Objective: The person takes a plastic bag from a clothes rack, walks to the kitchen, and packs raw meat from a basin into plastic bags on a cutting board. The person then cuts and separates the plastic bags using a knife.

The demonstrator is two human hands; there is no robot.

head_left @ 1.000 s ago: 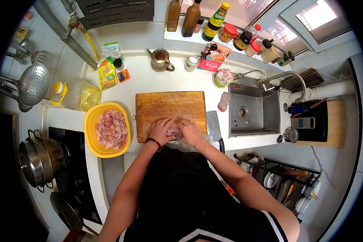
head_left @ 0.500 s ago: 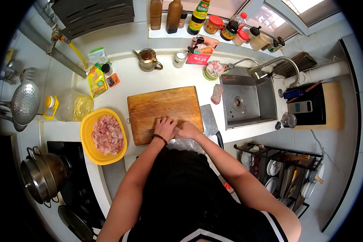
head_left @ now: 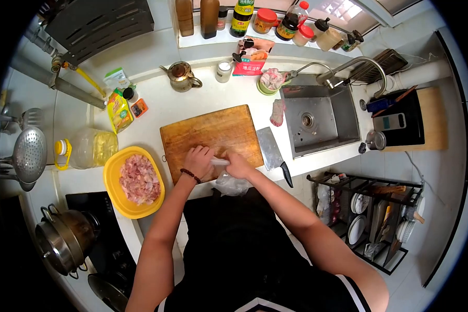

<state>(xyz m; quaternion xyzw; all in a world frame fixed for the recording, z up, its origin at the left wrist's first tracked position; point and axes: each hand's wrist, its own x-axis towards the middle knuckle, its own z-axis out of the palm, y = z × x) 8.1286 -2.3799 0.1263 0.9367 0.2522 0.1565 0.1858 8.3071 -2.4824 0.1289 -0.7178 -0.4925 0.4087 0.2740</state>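
Observation:
Near the front edge of the wooden cutting board, my left hand and my right hand are closed on a clear plastic bag. A twisted whitish strip of the bag stretches between the two hands, and its loose part hangs over the board's front edge. What the bag holds I cannot make out. A beaded bracelet is on my left wrist. Left of the board sits a yellow basin of cut raw meat. A cleaver lies right of the board, its black handle toward me.
Behind the board stand a metal teapot, a glass jar and a pink packet. The sink is at the right, an oil jug at the left, and pots stand by the stove at the lower left.
The view has shifted and turned. My hands have drawn slightly apart, and the bag between them now shows as a twisted strip. More of the cleaver is visible.

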